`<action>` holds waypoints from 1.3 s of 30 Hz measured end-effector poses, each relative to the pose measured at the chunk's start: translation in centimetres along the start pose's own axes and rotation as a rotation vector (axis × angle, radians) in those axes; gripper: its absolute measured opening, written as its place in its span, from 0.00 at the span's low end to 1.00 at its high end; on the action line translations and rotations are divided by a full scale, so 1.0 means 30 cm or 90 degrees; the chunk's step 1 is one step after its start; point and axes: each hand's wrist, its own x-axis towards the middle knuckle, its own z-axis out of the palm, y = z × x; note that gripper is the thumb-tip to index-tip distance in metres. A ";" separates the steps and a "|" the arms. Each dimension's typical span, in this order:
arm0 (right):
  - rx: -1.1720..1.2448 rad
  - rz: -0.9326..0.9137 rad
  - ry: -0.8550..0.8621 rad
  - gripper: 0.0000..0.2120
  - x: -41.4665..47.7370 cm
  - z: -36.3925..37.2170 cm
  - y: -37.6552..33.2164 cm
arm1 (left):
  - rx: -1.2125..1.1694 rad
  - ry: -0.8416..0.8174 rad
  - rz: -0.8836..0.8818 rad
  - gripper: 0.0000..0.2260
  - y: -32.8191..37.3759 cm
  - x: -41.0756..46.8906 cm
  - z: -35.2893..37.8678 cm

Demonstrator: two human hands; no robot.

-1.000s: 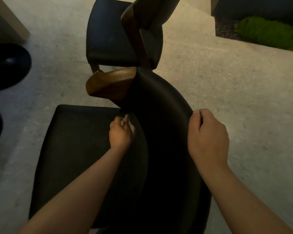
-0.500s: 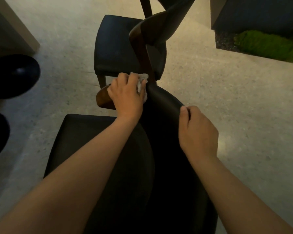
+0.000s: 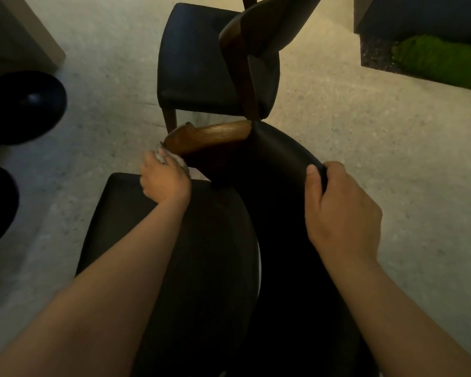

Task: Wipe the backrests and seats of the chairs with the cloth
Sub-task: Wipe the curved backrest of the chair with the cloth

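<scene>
On the speckled floor [image 3: 365,137], head view: the near chair [image 3: 215,308] stands directly below the camera, with its dark padded seat [image 3: 174,254] to the left and its curved backrest [image 3: 278,159] to the right.

- The cloth [image 3: 174,158] is a small pale wad. It is bunched under the fingers of the left hand [image 3: 165,182] and pressed against the underside of the wooden end piece [image 3: 210,136] of the backrest, just above the seat's far edge.
- The right hand [image 3: 340,210] clamps the backrest's top edge, thumb on the near face and fingers wrapped over the far side. It seems to be steadying the chair.
- Handling, cloth: looks soft, light and crushable. Best held balled in the palm so the fingertips can push it into curves, and it should follow the rounded wood easily.
- Handling, chair: rigid frame, likely moderately heavy. The upholstery looks smooth, perhaps slightly slick, so the top rim is the sensible place to brace it.
- A far chair [image 3: 201,63] of the same make stands just beyond. Its backrest post nearly meets the near chair's wooden end, and whether they touch is unclear.

Surface and room:
- The floor is pale, stone-like and matte.
- Two round dark objects [image 3: 19,107] sit toward the left edge, but I cannot identify them.
- A cabinet corner [image 3: 17,36] is at upper left.
- A dark planter [image 3: 419,20] with green moss [image 3: 441,61] is at upper right.
- The lighting is dim.
</scene>
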 end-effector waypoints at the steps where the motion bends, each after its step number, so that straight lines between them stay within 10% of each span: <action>1: -0.004 0.000 0.001 0.22 0.000 0.001 0.000 | -0.029 -0.048 -0.037 0.16 -0.017 -0.013 -0.007; 7: -0.017 -0.006 -0.005 0.23 -0.003 0.000 -0.003 | -0.292 -0.322 -0.046 0.22 0.040 -0.233 -0.056; 22: -0.054 -0.017 0.006 0.22 -0.003 0.016 0.006 | -0.321 -0.160 -0.154 0.09 -0.059 -0.088 0.049; 39: 0.001 -0.018 -0.062 0.20 -0.005 -0.035 -0.018 | -0.210 -0.338 0.083 0.09 -0.049 -0.196 -0.263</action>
